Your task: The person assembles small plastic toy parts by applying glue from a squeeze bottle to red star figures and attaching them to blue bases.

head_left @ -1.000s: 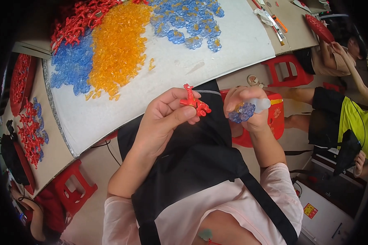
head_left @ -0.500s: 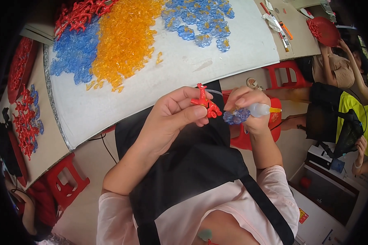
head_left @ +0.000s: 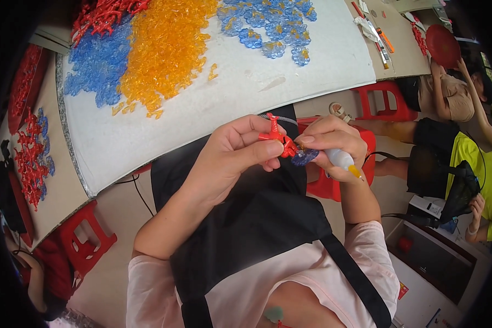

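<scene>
My left hand (head_left: 229,153) pinches a small red plastic figurine (head_left: 273,130) between thumb and fingers. Its narrow upper part points up, away from me. My right hand (head_left: 333,135) holds a translucent blue plastic piece (head_left: 305,157) at its fingertips, against the figurine's lower right end; whether they are joined I cannot tell. Tucked in the same hand is a small whitish squeeze bottle (head_left: 340,159) with a yellow tip pointing down to the right. Both hands are above my black apron (head_left: 240,218), just short of the white-covered table (head_left: 229,93).
On the table lie piles of blue pieces (head_left: 95,71), orange pieces (head_left: 167,49) and red pieces (head_left: 109,13). Blue pieces with orange bits (head_left: 273,27) are spread farther right. A cutter (head_left: 385,41) lies at the right. Red stools (head_left: 385,101) and other people flank the table.
My right hand has moved left, bringing the blue piece up against the red figurine. The bottle has tilted, its tip now lower. My left hand has barely moved.
</scene>
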The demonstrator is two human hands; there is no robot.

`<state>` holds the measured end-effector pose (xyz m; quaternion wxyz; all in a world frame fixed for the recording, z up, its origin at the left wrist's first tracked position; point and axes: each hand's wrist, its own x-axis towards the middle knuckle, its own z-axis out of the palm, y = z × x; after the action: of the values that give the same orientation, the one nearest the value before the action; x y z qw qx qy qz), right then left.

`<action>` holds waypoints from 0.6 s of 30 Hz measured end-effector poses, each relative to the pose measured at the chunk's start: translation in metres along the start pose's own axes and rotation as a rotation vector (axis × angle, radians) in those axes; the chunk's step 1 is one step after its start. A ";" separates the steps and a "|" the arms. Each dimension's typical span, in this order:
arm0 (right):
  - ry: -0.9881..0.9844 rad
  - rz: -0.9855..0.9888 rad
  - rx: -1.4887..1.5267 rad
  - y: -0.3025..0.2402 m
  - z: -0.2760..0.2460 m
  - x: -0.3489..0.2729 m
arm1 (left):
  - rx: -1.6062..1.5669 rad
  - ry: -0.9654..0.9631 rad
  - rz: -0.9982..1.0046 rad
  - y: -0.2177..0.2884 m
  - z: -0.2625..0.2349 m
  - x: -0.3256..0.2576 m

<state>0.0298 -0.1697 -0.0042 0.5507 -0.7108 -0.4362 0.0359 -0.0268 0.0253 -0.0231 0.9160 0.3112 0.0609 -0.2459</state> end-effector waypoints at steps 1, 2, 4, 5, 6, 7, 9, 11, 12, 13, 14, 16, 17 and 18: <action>-0.005 -0.008 -0.016 -0.001 0.000 0.000 | -0.002 0.002 -0.001 0.000 0.000 0.000; -0.009 -0.017 -0.032 -0.001 -0.001 0.001 | 0.005 0.003 -0.009 0.000 0.000 0.000; -0.015 -0.018 -0.048 -0.004 -0.002 0.003 | 0.011 0.004 -0.019 0.000 -0.001 0.000; -0.019 -0.021 -0.066 -0.006 -0.002 0.004 | 0.016 0.008 -0.021 0.001 -0.001 0.000; -0.020 -0.020 -0.066 -0.007 -0.003 0.005 | 0.020 0.011 -0.023 0.001 -0.002 0.000; -0.037 -0.017 -0.106 -0.008 -0.004 0.006 | 0.021 0.012 -0.024 0.000 -0.002 0.000; -0.052 -0.013 -0.146 -0.009 -0.005 0.006 | 0.033 0.035 -0.015 0.000 -0.002 0.001; -0.068 -0.029 -0.194 -0.010 -0.005 0.008 | 0.047 0.038 -0.013 0.001 -0.002 0.001; -0.068 -0.028 -0.194 -0.010 -0.004 0.008 | 0.061 0.042 -0.010 0.002 -0.002 0.001; -0.075 -0.033 -0.222 -0.011 -0.004 0.009 | 0.060 0.043 -0.010 0.001 -0.002 0.001; -0.082 -0.038 -0.250 -0.011 -0.004 0.009 | 0.056 0.055 0.004 0.001 -0.002 0.001; -0.064 -0.031 -0.286 -0.014 -0.002 0.010 | 0.052 0.067 0.019 -0.001 -0.001 0.000; -0.045 -0.023 -0.322 -0.015 -0.001 0.010 | 0.077 0.080 0.063 -0.002 -0.001 0.000; -0.045 -0.024 -0.321 -0.017 0.000 0.010 | 0.102 0.092 0.106 -0.003 0.000 0.000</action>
<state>0.0261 -0.1624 0.0138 0.4205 -0.7834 -0.4570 -0.0249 -0.0287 0.0227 -0.0244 0.9068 0.3714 0.0737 -0.1853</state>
